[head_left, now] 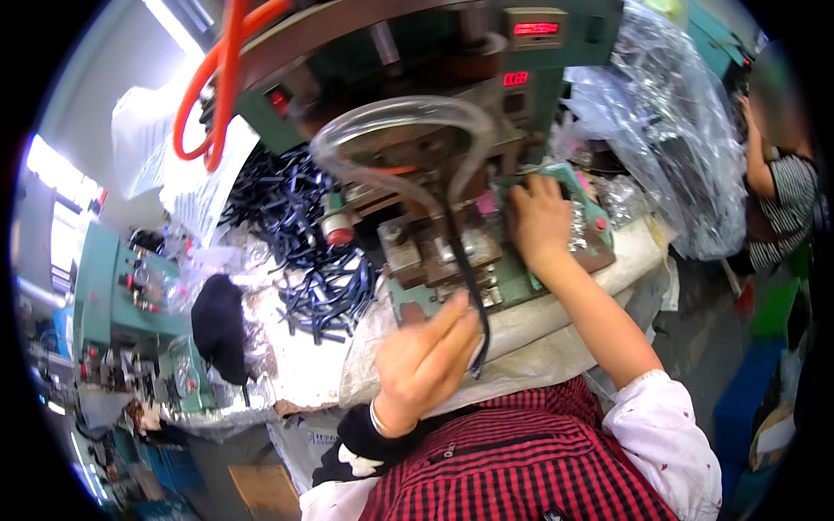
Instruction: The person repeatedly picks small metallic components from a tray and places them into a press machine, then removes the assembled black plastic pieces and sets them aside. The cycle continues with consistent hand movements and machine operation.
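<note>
The left hand [426, 360] is placed in front of the metal fixture [439, 252], on its near side. Its fingers are stretched toward the fixture and are blurred, so it cannot be told whether something small is pinched between them. The black hose [470, 282] is seen hanging down over the fixture; its lower end is located just beside the left hand, to the right of the fingers.

The right hand [540, 221] is held farther away, to the right of the fixture, with fingers bent down at the green box [596, 198]. The fingertips are partly hidden, and it cannot be told if anything is gripped. Small shiny parts [577, 227] are seen just beside this hand, on its right.

So, the fixture is found between the two hands, a little above the left one. To the left of the fixture, many dark strips [326, 295] are piled on the worktop [291, 369], apart from both hands. A red button [339, 235] is set between strips and fixture. Above the fixture, a clear tube [395, 111] is curved in front of the green press [569, 59].
</note>
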Available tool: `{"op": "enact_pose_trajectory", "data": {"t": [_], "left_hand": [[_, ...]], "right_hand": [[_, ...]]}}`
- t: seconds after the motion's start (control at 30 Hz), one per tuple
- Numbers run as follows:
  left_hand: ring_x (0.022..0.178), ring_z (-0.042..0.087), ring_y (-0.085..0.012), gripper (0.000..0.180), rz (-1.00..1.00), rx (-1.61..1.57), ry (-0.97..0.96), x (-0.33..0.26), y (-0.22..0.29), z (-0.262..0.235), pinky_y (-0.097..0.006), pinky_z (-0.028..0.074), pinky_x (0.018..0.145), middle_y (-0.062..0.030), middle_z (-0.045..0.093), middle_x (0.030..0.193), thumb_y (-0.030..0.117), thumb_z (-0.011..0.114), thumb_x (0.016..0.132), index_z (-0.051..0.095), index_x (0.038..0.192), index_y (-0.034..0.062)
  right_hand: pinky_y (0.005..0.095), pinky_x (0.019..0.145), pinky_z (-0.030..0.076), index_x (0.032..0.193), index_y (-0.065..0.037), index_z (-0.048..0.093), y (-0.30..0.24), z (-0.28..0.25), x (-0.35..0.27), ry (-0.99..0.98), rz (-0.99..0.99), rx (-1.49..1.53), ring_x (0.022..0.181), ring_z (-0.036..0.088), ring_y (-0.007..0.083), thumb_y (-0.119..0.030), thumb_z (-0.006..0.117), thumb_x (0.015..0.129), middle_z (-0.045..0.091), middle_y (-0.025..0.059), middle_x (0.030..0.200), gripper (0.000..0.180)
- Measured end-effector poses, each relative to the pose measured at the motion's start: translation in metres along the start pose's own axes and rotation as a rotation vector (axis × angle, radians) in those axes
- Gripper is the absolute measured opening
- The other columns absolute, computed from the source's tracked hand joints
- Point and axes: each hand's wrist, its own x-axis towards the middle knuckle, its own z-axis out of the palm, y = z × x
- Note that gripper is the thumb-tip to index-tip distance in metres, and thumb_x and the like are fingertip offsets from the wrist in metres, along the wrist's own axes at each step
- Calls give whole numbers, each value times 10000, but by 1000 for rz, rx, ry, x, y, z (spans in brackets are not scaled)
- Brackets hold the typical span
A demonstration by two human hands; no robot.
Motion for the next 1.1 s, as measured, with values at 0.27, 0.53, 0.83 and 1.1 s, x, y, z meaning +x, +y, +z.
{"op": "enact_pose_trajectory", "data": {"t": [0.27, 0.53, 0.83, 1.1], "left_hand": [[849, 620, -266, 132, -559, 586, 291, -87, -70, -90, -369, 473, 781, -87, 705, 906, -37, 745, 794, 734, 899, 42], [870, 613, -327, 159, -604, 618, -287, -37, -166, -18, -414, 493, 760, -104, 649, 830, 203, 822, 730, 759, 796, 73], [764, 706, -306, 288, -854, 232, -332, -72, -217, -5, -397, 540, 707, -144, 725, 807, 242, 839, 763, 735, 891, 7], [722, 723, -257, 216, -962, 288, -446, -81, -222, -35, -359, 549, 670, -113, 749, 811, 168, 830, 740, 776, 917, 57]], "right_hand": [[383, 866, 509, 985, -19, 704, 24, -43, -19, 176, 12, 537, 936, 661, 312, -15, 695, 847, 707, 121, 972, 137], [362, 849, 500, 963, -11, 711, 21, -34, -37, 202, 88, 691, 915, 671, 282, -5, 710, 845, 715, 115, 944, 118], [322, 768, 496, 999, -26, 764, 2, -93, -63, -16, 101, 1005, 836, 659, 215, -28, 723, 849, 715, 89, 903, 155], [258, 860, 517, 1190, 25, 639, -74, -69, -26, 47, 287, 1445, 934, 650, 113, 7, 731, 865, 693, 61, 1019, 338]]}}
